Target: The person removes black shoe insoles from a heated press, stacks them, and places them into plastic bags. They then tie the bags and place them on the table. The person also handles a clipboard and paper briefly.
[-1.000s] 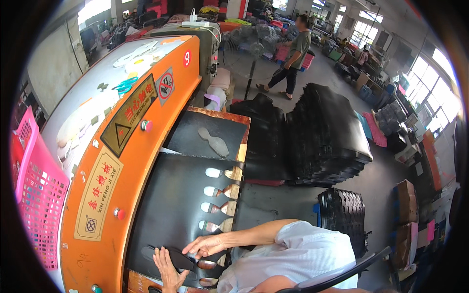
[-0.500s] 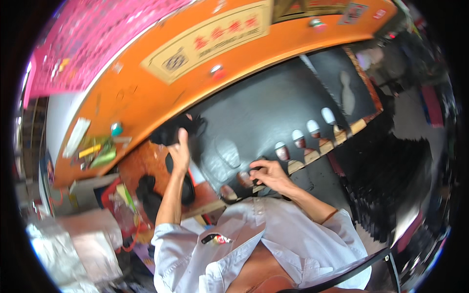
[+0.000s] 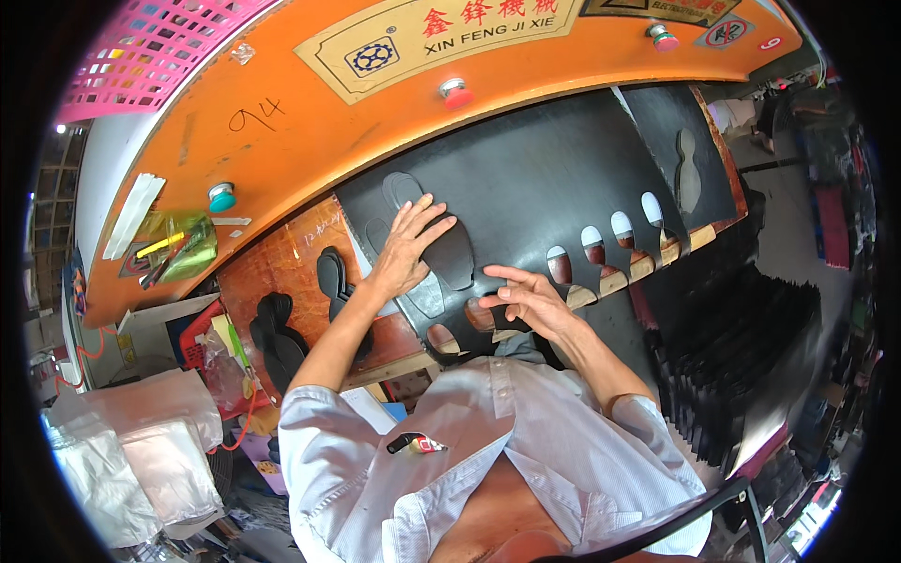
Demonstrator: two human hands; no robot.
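Observation:
My left hand lies on a wide black sheet, fingers stretched out. Its fingertips touch a dark sole-shaped piece. Around that hand, the sheet carries faint sole-shaped outlines. To the right of the piece is my right hand, over the sheet's near edge, with its fingers extended and apart and nothing visible in them. Sole-shaped cut-outs run along the near edge of the sheet, on both sides of my right hand.
An orange machine beam with red and teal buttons spans the far side. Black sole-shaped pieces are stacked on the worn board at left. Hanging black sheets stand at right. Plastic bags lie at lower left.
My left hand has moved right and come down flat onto the sheet by the sole-shaped piece. My right hand's curled fingers have stretched out. The head view has shifted slightly.

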